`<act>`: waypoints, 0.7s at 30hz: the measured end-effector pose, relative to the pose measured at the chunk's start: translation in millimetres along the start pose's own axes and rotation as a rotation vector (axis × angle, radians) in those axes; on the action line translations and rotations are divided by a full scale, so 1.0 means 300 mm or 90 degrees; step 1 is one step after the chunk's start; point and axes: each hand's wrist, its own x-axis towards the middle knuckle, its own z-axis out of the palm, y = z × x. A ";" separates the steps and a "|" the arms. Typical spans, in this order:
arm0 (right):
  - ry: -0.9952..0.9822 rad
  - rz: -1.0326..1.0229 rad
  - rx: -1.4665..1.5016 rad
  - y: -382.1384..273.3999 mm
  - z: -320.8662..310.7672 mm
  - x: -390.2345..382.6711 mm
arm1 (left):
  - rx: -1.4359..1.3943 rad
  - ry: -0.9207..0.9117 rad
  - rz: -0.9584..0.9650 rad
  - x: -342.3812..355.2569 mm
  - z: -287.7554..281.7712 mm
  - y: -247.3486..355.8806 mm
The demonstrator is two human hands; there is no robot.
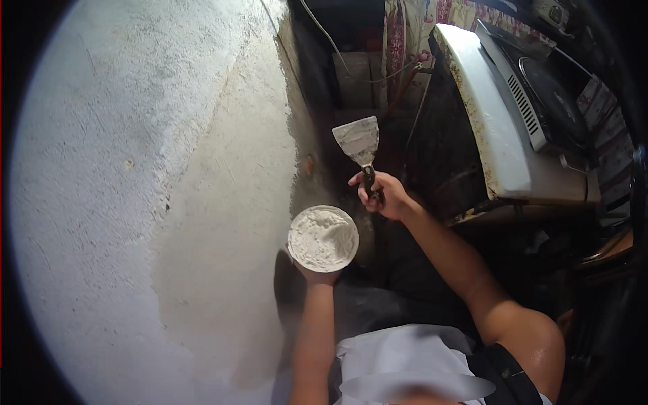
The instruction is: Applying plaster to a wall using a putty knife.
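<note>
A round tub [291,251] full of white, paste-like filler [322,237] rests in my left hand [317,275], which supports it from below; most of those fingers are hidden under the tub. My right hand [386,194] grips the dark handle of a putty knife [358,140]. Its wide metal blade points up and away from me, smeared with pale filler, a little beyond the tub and to its right. Close on the left stands a wall [223,189], with a smooth greyish filler patch along its right part and rougher bluish-white paint further left.
A white, rust-edged appliance [482,108] stands at the right with a black-topped hob [533,101] on it. Behind hangs a flowered curtain [398,40]. A pale cable [327,34] dangles at the far end, near a block-like box [354,77]. The wall's ragged edge runs beside the tub.
</note>
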 end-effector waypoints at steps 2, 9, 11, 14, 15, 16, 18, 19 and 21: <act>-0.065 0.072 0.164 -0.002 0.034 -0.146 | 0.091 0.009 0.022 0.010 0.011 -0.014; 0.102 -0.003 -0.011 0.001 0.071 -0.554 | 0.021 -0.076 0.019 0.044 0.141 -0.084; 0.168 -0.004 -0.054 -0.001 0.074 -0.625 | 0.014 -0.106 0.015 0.100 0.201 -0.108; 0.189 -0.050 -0.105 -0.008 0.087 -0.663 | -0.034 -0.141 0.013 0.201 0.209 -0.104; 0.204 -0.062 -0.135 -0.009 0.106 -0.659 | -0.021 -0.130 0.037 0.222 0.193 -0.096; 0.234 -0.080 -0.165 -0.013 0.103 -0.662 | -0.054 -0.134 0.017 0.232 0.210 -0.119; 0.247 -0.097 -0.209 -0.023 0.103 -0.676 | -0.090 -0.139 -0.008 0.223 0.234 -0.157; 0.251 -0.114 -0.249 -0.026 0.103 -0.674 | -0.081 -0.194 0.002 0.205 0.220 -0.167; 0.262 -0.124 -0.279 -0.029 0.091 -0.675 | -0.079 -0.248 0.004 0.154 0.226 -0.192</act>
